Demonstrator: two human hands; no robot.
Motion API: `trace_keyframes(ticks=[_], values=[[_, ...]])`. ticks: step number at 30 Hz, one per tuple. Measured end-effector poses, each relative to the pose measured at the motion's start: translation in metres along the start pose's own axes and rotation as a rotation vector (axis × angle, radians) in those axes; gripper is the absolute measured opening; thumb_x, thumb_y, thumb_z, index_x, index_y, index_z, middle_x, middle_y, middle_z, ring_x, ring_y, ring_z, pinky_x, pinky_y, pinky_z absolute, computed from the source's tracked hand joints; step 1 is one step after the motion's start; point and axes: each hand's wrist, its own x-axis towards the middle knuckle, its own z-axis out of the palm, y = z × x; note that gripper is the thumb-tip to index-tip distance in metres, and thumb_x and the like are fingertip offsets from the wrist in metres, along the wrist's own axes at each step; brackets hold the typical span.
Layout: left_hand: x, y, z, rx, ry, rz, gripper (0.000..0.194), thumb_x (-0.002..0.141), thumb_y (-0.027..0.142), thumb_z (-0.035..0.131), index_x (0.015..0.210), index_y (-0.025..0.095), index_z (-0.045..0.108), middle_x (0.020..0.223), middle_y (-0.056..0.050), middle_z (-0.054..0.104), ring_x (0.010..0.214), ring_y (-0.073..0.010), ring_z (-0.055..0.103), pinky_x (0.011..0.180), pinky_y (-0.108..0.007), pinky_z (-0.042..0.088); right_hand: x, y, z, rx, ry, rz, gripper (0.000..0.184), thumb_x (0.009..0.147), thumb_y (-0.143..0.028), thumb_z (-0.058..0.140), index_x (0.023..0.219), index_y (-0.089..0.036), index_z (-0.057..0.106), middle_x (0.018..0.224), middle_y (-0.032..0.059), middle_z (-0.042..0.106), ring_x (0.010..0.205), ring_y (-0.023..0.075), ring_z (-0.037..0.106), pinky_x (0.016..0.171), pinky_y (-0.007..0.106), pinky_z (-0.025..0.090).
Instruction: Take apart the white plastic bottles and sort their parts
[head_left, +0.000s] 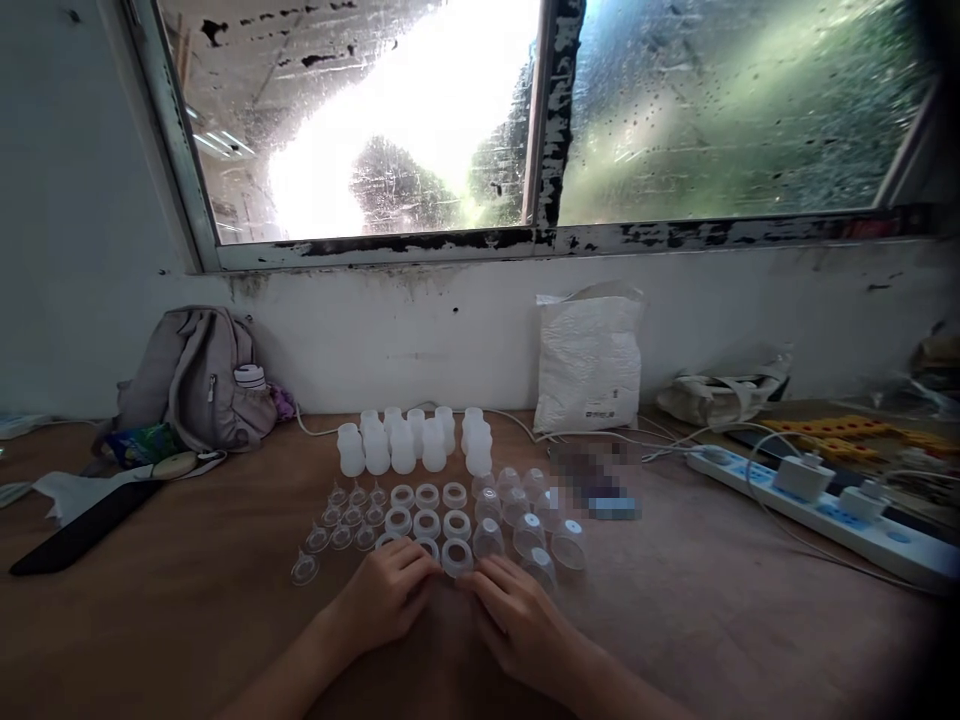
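My left hand (391,592) rests low at the front of the rows, fingers loosely bent, partly covering some translucent collar rings. My right hand (517,612) lies opposite, its fingertips beside or touching the front collar ring (457,558); contact is unclear. Neither hand visibly holds anything. Several more collar rings (427,524) stand in rows behind. Left of them are clear bottle nipples (341,537), with one nipple (304,568) set apart in front. On the right, several clear domed caps (529,536) stand grouped. Frosted white bottles (403,450) form rows at the back.
A grey backpack (196,370) leans on the wall at left, near a black strip (86,528). At the back stands a white plastic package (589,362). A power strip (825,515) with plugs and cables runs along the right, beside yellow parts (832,437). A blurred patch lies behind the caps.
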Motion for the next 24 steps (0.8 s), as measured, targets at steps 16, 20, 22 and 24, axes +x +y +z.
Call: trace_keyframes(ticks=[16,20,22,24], values=[[-0.012,-0.065,-0.047,0.419,0.062,-0.334,0.017,0.079,0.032,0.049,0.074,0.018,0.057,0.076,-0.003,0.061,0.077,-0.0193,0.051,0.072,-0.035,0.036,-0.004,-0.006,0.010,0.119,-0.195,0.140,0.015,0.082,-0.013,0.036,0.085,-0.019,0.050,0.081,0.0023,0.057,0.070,0.0125,0.056,0.059,0.020,0.039],[-0.018,-0.069,-0.040,0.421,-0.025,-0.342,0.019,0.081,0.031,0.047,0.071,0.018,0.056,0.074,-0.002,0.060,0.076,-0.0185,0.051,0.071,-0.034,0.034,-0.004,-0.006,0.011,0.110,-0.188,0.129,0.015,0.082,-0.013,0.036,0.085,-0.018,0.050,0.080,0.0026,0.057,0.068,0.0124,0.056,0.059,0.020,0.039],[-0.016,-0.067,-0.039,0.423,-0.038,-0.331,0.019,0.082,0.027,0.044,0.072,0.018,0.056,0.075,-0.002,0.060,0.076,-0.0182,0.051,0.072,-0.034,0.033,-0.005,-0.006,0.011,0.106,-0.190,0.135,0.016,0.082,-0.012,0.036,0.084,-0.018,0.050,0.080,0.0026,0.057,0.068,0.0125,0.056,0.058,0.021,0.039],[-0.013,-0.064,-0.043,0.438,-0.011,-0.323,0.018,0.083,0.025,0.043,0.074,0.018,0.056,0.077,-0.003,0.060,0.077,-0.0183,0.050,0.073,-0.035,0.034,-0.006,-0.006,0.011,0.112,-0.192,0.143,0.016,0.081,-0.012,0.037,0.085,-0.019,0.050,0.081,0.0025,0.057,0.068,0.0129,0.056,0.058,0.021,0.039]])
